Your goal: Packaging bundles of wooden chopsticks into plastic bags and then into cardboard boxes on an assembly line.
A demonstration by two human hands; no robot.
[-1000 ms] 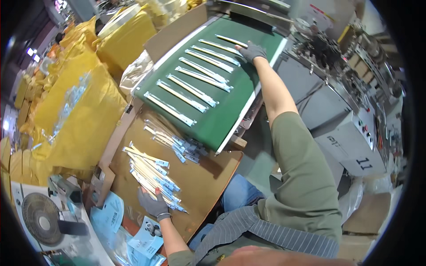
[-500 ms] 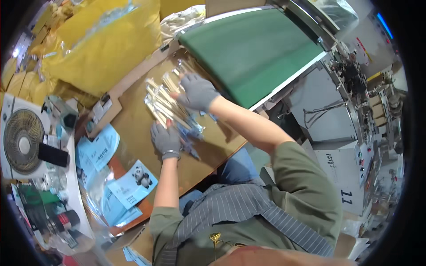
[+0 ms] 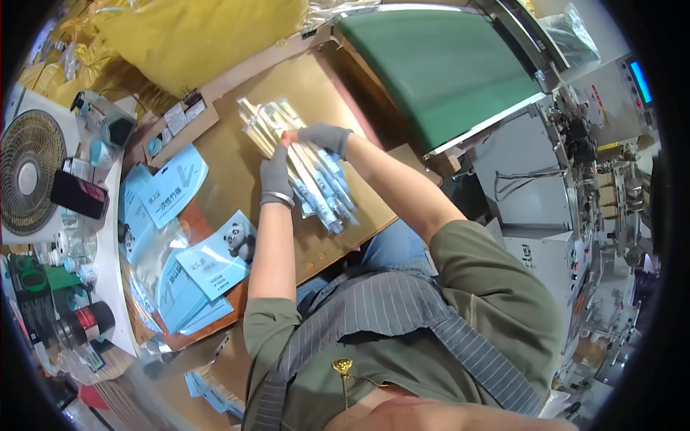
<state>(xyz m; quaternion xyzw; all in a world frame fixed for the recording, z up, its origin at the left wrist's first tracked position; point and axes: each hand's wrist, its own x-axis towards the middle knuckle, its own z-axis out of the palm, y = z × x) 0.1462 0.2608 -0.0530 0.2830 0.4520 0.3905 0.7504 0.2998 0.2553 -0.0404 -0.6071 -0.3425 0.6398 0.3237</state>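
A bundle of wrapped chopsticks (image 3: 309, 169), pale sticks in clear sleeves with blue ends, is held above the brown work surface (image 3: 302, 248). My left hand (image 3: 276, 176), in a grey glove with bare fingertips, closes on its left side. From the right, my right hand (image 3: 325, 138), gloved alike, grips across the upper middle, its fingers partly hidden. Blue ends of the sticks point toward me, and the bare pale ends point away. Blue printed bags (image 3: 213, 262) with a panda picture lie left of my left forearm.
A green conveyor belt (image 3: 438, 72) stands at the back right. Large yellow bags (image 3: 201, 43) fill the back left. On a white side table at left are a fan (image 3: 29, 172), a dark phone (image 3: 79, 194) and a black jar (image 3: 86, 322). Grey machinery stands at right.
The loosely spread chopsticks are now drawn together into a tighter bundle. My hands have come closer together around it, the right one moving in. The view has shifted slightly.
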